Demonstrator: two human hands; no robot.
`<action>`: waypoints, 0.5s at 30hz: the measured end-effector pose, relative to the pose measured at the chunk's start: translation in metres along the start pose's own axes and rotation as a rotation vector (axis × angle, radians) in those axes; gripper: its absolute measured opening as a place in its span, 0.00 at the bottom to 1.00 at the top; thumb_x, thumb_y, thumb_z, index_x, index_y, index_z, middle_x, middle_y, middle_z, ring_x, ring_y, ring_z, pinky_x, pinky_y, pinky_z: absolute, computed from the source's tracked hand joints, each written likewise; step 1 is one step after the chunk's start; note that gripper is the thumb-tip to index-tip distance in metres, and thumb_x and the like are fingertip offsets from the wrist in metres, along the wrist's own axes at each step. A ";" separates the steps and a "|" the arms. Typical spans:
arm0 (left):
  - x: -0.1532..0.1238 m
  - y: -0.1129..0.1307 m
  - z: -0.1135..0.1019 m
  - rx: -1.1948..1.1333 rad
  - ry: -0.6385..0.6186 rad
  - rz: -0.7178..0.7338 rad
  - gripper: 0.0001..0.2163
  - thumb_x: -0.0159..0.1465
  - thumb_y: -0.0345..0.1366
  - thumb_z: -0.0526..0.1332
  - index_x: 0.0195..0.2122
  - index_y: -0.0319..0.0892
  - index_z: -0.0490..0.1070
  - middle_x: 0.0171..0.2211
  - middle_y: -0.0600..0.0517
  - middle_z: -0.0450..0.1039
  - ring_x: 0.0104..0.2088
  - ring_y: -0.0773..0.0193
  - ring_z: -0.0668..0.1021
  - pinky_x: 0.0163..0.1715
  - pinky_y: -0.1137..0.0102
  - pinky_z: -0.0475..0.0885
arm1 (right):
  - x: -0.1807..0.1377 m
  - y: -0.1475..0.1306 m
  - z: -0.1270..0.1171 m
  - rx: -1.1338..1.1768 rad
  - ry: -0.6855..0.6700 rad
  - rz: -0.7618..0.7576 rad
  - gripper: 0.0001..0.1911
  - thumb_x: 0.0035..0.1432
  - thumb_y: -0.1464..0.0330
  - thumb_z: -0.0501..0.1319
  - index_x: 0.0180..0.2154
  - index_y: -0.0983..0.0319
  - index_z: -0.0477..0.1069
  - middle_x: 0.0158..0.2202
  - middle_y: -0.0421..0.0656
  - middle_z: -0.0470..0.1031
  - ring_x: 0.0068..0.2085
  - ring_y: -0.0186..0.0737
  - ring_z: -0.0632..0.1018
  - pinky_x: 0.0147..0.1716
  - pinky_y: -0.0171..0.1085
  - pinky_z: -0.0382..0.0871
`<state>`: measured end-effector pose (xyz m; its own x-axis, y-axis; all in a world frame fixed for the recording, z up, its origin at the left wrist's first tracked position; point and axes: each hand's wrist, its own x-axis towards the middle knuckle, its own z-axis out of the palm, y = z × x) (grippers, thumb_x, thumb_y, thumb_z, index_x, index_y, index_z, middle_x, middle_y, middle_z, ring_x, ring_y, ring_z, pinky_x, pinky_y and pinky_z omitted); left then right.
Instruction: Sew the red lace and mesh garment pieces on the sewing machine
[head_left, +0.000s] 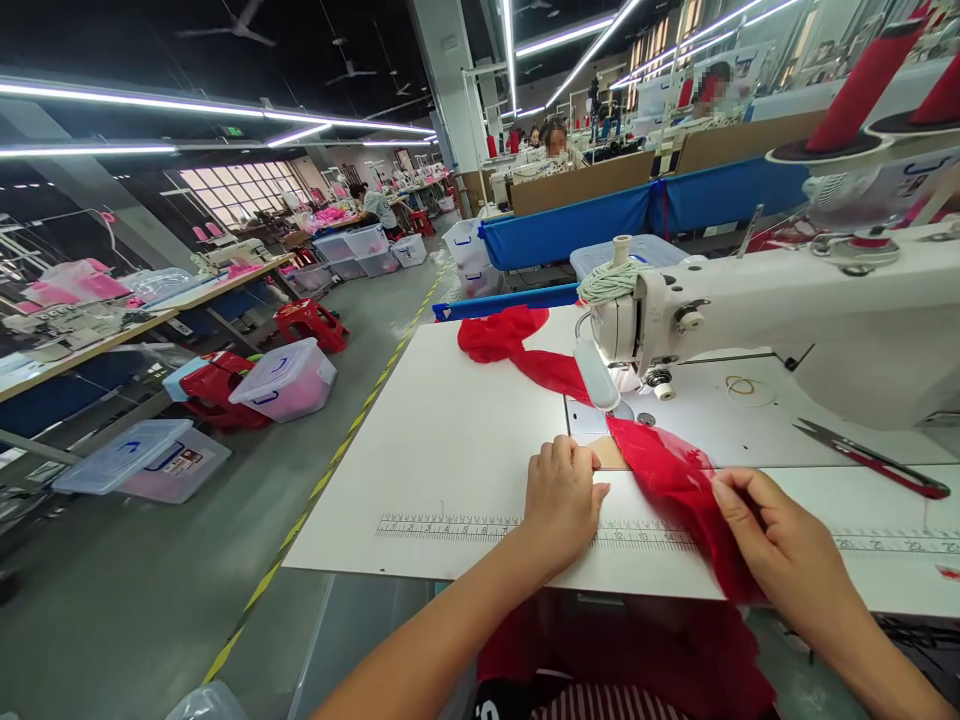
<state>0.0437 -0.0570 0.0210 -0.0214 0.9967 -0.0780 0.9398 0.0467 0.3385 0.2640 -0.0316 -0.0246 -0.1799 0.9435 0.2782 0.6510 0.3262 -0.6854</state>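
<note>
A strip of thin red fabric (664,465) runs from the needle area of a white sewing machine (720,310) toward the table's front edge. My right hand (776,535) pinches the right edge of this fabric between thumb and fingers. Left of the strip, my left hand (562,500) rests on the white table (450,440) with its fingers curled in. Its palm side is hidden, so I cannot see whether anything is in it. Behind the needle, more red fabric (502,335) lies bunched up. Red cloth also hangs over my lap.
Black-and-red thread snips (874,458) lie on the right of the table. A printed ruler (450,527) runs along its front. Red thread cones (862,90) stand at upper right. Plastic bins (289,380) and a red stool (311,322) are on the floor at left. Several people sit farther back.
</note>
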 end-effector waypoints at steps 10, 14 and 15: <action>0.000 0.012 0.003 -0.534 -0.026 -0.033 0.14 0.64 0.34 0.63 0.25 0.44 0.58 0.25 0.56 0.67 0.30 0.63 0.71 0.34 0.67 0.67 | -0.001 0.010 0.005 -0.176 -0.040 -0.183 0.15 0.66 0.53 0.55 0.44 0.54 0.73 0.41 0.43 0.80 0.28 0.40 0.80 0.21 0.36 0.71; 0.001 0.025 0.009 -1.294 -0.156 -0.146 0.08 0.68 0.38 0.57 0.34 0.45 0.59 0.28 0.57 0.68 0.27 0.67 0.75 0.32 0.69 0.73 | 0.001 0.011 0.012 -0.129 0.088 -0.144 0.17 0.65 0.56 0.51 0.45 0.57 0.73 0.46 0.49 0.78 0.37 0.47 0.82 0.30 0.42 0.78; 0.002 0.029 0.008 -1.488 -0.207 -0.195 0.08 0.69 0.40 0.57 0.36 0.45 0.59 0.30 0.57 0.70 0.26 0.67 0.77 0.32 0.69 0.75 | 0.000 0.010 0.012 -0.046 0.094 -0.106 0.19 0.64 0.55 0.52 0.46 0.58 0.73 0.48 0.50 0.77 0.43 0.50 0.82 0.36 0.45 0.79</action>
<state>0.0737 -0.0544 0.0228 0.0649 0.9466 -0.3159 -0.2649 0.3216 0.9091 0.2610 -0.0275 -0.0395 -0.1812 0.8934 0.4111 0.6657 0.4191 -0.6174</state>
